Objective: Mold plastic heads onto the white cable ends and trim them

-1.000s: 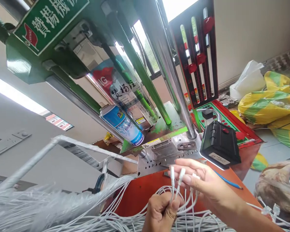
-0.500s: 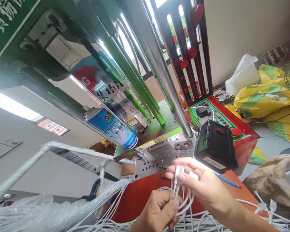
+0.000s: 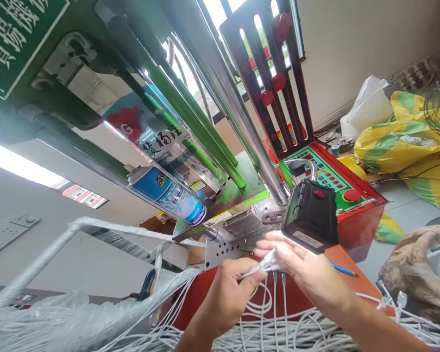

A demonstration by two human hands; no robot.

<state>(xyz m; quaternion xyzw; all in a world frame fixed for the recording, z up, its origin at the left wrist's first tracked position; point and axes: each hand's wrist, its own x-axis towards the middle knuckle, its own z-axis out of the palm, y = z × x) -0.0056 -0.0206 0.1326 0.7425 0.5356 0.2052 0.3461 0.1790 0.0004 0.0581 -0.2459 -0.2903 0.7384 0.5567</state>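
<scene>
My right hand (image 3: 297,266) holds several white cable ends (image 3: 269,264), the plugs bunched between thumb and fingers, just in front of the steel mould block (image 3: 238,234). My left hand (image 3: 229,293) is closed in a pinch on one of those white cables right beside the plugs. The cables hang down into a pile of white cables (image 3: 278,332) on the red table (image 3: 212,293). A black lamp box (image 3: 310,215) on a flexible neck sits just above my right hand.
A green vertical moulding machine (image 3: 190,122) with steel columns rises over the mould. A blue spray can (image 3: 168,193) lies at its base. A red and green control panel (image 3: 333,181) stands to the right. Yellow bags (image 3: 407,146) lie far right, a white cable bundle (image 3: 77,322) lower left.
My left hand rose from the cable pile to meet the right hand. The plugs, earlier fanned upright, are now gathered and pointed left. The view shifted slightly.
</scene>
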